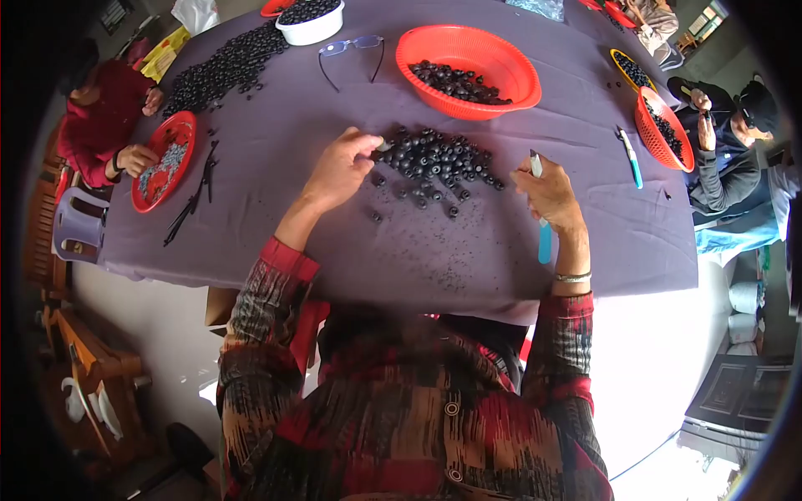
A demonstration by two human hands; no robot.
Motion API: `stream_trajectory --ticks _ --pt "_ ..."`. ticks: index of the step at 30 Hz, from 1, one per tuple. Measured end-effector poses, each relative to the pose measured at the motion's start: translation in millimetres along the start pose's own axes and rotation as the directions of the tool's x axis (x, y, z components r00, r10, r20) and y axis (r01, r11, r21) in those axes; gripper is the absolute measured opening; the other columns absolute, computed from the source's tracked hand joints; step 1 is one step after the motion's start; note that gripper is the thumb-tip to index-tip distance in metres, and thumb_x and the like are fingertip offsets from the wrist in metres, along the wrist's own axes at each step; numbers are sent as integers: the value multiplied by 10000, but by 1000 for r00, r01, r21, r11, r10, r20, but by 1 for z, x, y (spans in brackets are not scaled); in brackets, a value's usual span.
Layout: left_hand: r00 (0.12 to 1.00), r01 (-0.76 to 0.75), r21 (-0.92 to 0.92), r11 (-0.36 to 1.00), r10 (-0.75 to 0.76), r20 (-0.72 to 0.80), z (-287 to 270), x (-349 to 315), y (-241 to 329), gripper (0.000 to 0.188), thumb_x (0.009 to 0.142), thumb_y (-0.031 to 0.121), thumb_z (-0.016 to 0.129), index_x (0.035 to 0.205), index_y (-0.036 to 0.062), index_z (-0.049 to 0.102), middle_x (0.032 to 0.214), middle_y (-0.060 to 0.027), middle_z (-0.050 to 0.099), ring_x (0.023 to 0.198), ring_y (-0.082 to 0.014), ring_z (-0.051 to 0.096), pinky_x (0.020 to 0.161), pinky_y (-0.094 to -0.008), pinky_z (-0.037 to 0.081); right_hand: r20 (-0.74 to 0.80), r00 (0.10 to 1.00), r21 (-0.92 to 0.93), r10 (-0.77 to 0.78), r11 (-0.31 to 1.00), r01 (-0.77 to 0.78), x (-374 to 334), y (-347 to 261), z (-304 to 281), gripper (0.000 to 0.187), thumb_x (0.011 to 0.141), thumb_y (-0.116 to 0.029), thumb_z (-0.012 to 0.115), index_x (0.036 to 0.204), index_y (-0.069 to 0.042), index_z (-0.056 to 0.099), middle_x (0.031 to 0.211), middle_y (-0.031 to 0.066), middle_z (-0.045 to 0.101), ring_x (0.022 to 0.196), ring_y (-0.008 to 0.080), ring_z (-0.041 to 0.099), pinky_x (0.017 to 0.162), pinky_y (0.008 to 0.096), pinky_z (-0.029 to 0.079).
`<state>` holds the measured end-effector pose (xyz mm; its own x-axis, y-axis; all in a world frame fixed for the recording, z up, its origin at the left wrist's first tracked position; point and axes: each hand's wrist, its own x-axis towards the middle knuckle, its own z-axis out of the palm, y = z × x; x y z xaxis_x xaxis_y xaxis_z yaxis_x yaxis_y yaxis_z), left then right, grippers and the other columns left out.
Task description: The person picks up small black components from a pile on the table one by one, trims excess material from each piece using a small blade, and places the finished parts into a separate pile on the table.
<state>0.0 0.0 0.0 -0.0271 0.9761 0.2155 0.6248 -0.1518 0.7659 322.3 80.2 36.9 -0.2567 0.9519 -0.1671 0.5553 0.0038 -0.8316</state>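
Observation:
A loose pile of round black beads (439, 159), some showing a pale hole, lies on the purple tablecloth in front of me. At its left edge my left hand (338, 171) is closed in a pinch; something small seems to sit at the fingertips, too small to name. To the right of the pile, my right hand (549, 194) is wrapped round a slim tool with a blue-and-white handle (545, 242). Its narrow dark tip points up and away from me, while the blue end sticks out below the palm. Dark crumbs (447, 259) are scattered nearer me.
Beyond the pile stands a red plastic basket (468, 71) part-filled with black beads. Folded-out glasses (351, 46), a white bowl (311, 27) and a wide bead heap (225, 71) lie farther left. A similar tool (631, 159) rests at right. People work at both sides.

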Motion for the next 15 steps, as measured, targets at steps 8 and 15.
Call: stream_trajectory --ticks 8,15 --pt "998 48 -71 996 -51 -35 -4 -80 30 373 757 34 686 1110 20 566 931 -49 571 833 -139 579 725 -266 482 42 999 135 -13 991 7 -54 -12 15 132 889 -161 510 846 -42 545 636 21 520 418 58 424 348 222 356" --pt "988 -54 227 972 84 -128 23 -90 41 341 730 135 738 1022 29 599 871 -78 551 707 -215 595 634 -330 490 250 967 125 -47 992 16 -100 -36 32 165 913 -164 468 835 -34 533 620 20 515 441 64 451 369 226 371"
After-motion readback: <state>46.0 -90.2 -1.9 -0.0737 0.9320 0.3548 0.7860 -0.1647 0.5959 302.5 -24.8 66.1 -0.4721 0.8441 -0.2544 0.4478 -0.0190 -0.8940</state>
